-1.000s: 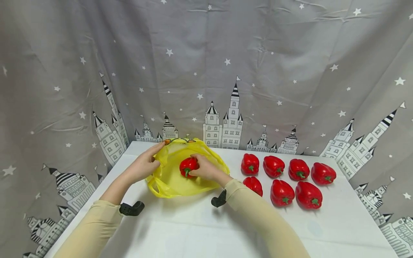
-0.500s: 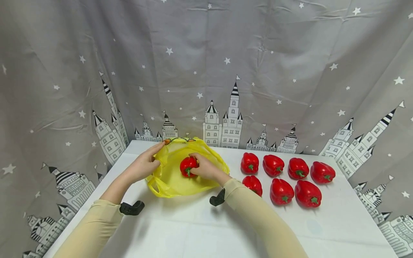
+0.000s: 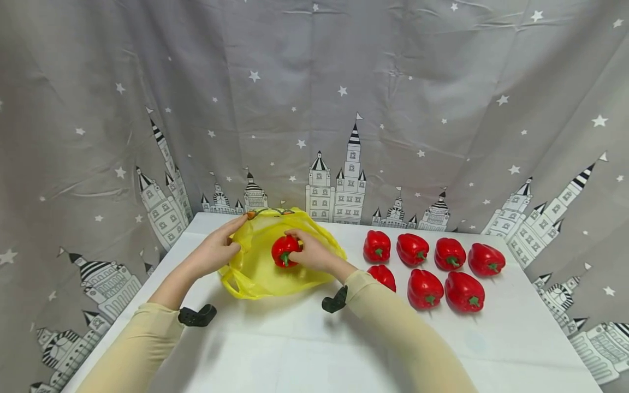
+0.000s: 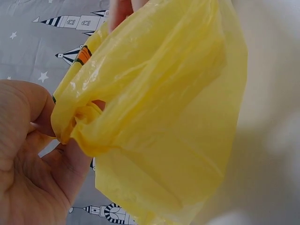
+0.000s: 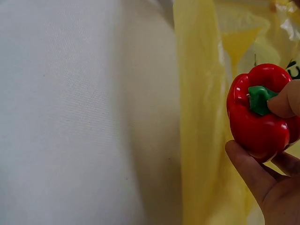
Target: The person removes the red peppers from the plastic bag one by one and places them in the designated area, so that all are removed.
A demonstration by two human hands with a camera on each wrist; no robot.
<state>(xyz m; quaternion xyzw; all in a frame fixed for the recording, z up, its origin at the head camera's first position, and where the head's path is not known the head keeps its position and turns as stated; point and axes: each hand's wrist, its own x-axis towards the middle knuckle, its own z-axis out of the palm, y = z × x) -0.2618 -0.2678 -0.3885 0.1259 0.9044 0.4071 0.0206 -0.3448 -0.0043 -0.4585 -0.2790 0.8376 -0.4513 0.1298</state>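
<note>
Fingers (image 5: 281, 104) of the right hand (image 3: 314, 255) are gripping a pepper (image 3: 284, 250) at the bag (image 3: 260, 273) mouth (left hand (image 3: 212, 252) pinching the rim); next probably calls for lowering it inside.

Red pepper (image 3: 284, 251): shiny, round and bumpy, with a short green stem (image 5: 259, 99) on top. Tipped on its side, stem toward the person. Held in the fingers of the right hand (image 3: 314, 254), with one fingertip on the stem and the thumb under it. Sits over the open yellow bag, at its middle.

Yellow bag (image 3: 265, 267): thin, see-through plastic, wrinkled and soft. Lying on the white table at the back left, mouth pulled open. Back edge pinched and lifted by the left hand (image 3: 212, 252), bunched up between thumb and fingers. A bit of orange print near that edge.
</note>
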